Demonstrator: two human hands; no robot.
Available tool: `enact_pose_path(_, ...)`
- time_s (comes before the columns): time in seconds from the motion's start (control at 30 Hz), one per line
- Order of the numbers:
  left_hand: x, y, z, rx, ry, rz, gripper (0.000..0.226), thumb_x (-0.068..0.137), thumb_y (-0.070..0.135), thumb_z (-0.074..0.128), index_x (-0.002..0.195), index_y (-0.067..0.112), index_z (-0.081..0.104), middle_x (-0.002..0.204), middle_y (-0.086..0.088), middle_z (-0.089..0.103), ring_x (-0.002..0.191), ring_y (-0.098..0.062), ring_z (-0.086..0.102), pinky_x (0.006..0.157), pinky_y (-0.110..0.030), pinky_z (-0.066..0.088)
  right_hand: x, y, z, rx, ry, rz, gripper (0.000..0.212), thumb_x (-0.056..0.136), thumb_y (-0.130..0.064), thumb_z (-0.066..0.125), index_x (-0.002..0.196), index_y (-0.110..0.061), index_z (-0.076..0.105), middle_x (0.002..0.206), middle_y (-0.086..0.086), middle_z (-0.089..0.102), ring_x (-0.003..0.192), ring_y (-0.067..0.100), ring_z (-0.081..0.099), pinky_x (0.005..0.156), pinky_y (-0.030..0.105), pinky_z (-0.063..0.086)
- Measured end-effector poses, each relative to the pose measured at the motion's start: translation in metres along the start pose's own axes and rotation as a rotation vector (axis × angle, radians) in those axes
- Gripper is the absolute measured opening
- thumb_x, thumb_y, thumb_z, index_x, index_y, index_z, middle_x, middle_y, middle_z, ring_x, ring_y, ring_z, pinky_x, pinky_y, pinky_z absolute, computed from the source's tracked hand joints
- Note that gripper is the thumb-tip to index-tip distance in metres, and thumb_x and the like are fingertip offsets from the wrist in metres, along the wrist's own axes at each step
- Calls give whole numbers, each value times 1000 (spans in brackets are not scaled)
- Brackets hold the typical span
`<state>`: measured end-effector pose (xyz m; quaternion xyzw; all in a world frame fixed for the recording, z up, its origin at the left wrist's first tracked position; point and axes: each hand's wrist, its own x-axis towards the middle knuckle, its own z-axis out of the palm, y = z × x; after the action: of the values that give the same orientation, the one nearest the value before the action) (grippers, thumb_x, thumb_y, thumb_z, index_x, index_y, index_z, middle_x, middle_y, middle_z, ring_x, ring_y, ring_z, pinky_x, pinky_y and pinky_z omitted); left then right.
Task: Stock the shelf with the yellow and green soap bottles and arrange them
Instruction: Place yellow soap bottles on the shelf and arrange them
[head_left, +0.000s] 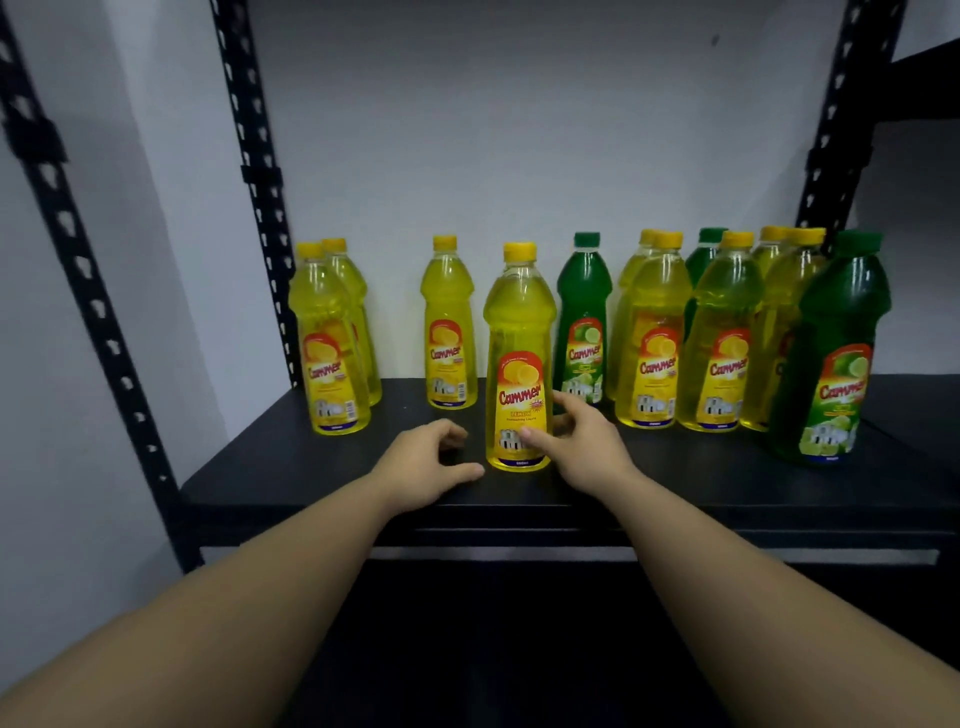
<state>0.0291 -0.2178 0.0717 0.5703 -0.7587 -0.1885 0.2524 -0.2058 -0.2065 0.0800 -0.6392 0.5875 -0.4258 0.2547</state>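
Note:
A yellow soap bottle (519, 332) stands upright near the front middle of the black shelf board (291, 467). My right hand (582, 447) grips its lower part, thumb on the label and fingers round the right side. My left hand (426, 467) rests on the board just left of the bottle's base, fingers loosely curled and holding nothing. Further back, two yellow bottles (327, 332) stand at the left and a single yellow bottle (449, 322) beside them. A green bottle (584, 312) stands behind my right hand. To the right are several yellow bottles (654, 322) and a large-looking green bottle (836, 338).
Black perforated uprights rise at the left (260, 208) and at the right (831, 130). A white wall (519, 130) closes the back. A gap lies between the left yellow pair and the single yellow bottle. Another shelf edge (930, 57) shows at the top right.

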Motion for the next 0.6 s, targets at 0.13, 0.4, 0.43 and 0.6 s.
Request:
enact_pose_path(0.13, -20, -38, -36, 237, -50, -26, 82, 78, 84, 59, 137, 29, 61, 137, 8, 63, 124, -13, 57, 107, -37, 47, 5, -13, 22, 0, -25, -18, 75, 87, -45, 78, 151, -28, 45, 110, -9, 65, 105, 12, 62, 92, 35, 54)
enact_pose_path(0.4, -28, -63, -40, 194, -20, -72, 93, 67, 94, 51, 140, 36, 53, 143, 12, 54, 131, -15, 51, 108, -46, 47, 22, -31, 59, -25, -26, -58, 68, 90, -42, 76, 149, -22, 49, 117, -7, 67, 105, 11, 63, 88, 30, 52)
enact_pose_path(0.43, -27, -63, -40, 189, -21, -76, 93, 67, 94, 52, 141, 36, 53, 143, 12, 53, 131, -15, 50, 108, -46, 47, 24, -32, 64, -23, -18, -61, 67, 90, -42, 76, 148, -22, 50, 122, -5, 68, 106, 11, 63, 89, 30, 53)
enact_pose_path(0.6, -24, -68, -38, 186, -13, -82, 92, 67, 94, 53, 138, 37, 55, 141, 13, 55, 130, -13, 51, 107, -46, 48, 39, -36, 88, 20, 12, -26, 66, 90, -40, 76, 146, -22, 46, 133, -1, 66, 117, 17, 65, 100, 40, 54)
